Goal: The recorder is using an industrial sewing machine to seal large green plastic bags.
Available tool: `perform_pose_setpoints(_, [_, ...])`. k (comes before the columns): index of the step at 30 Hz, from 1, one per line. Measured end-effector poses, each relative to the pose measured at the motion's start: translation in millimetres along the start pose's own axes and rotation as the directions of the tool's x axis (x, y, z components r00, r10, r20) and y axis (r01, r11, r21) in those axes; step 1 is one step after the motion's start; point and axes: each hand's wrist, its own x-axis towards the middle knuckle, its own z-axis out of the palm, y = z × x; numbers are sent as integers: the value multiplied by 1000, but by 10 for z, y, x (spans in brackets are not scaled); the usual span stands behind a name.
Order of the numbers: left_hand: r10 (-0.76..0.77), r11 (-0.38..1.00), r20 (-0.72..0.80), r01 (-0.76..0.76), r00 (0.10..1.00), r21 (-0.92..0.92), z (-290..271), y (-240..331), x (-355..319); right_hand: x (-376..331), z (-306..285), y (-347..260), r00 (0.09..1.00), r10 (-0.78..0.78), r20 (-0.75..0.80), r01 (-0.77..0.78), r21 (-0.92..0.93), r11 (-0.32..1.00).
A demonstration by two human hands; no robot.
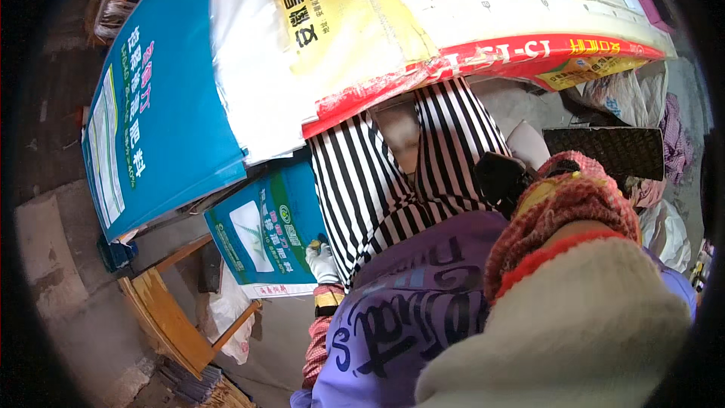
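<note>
So I'm sitting here in striped trousers (362,189), left hand (323,264) in a white glove at about 7 o'clock, fingers bent right by the edge of the smaller teal printed sack (283,253) at 8. Can't tell if I've actually got hold of it. My right hand (529,143), near 2:30, is mostly hidden by its cuff and a black device (498,179), so no clue how open it is. Bigger teal sack (170,91) at 10, white-and-yellow sack (370,15) at 12, dark board (612,153) at 3.
</note>
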Motion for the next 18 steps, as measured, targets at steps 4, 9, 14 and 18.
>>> perform_pose_setpoints(4, [20,999,-13,-21,1000,-49,15,-313,-19,-64,-23,-38,1000,-1,-12,1,-45,999])
perform_pose_setpoints(9, [-62,974,1,61,998,-217,-23,-507,-34,-65,-52,-73,1000,-1,-17,-1,-95,995])
perform_pose_setpoints(14, [-36,998,-35,34,999,-54,-132,-269,-111,-85,-70,-109,1000,-17,-20,15,-134,991])
perform_pose_setpoints(18, [-35,937,62,54,997,-345,-364,229,-171,-99,-94,-94,1000,-1,-11,-1,-160,987])
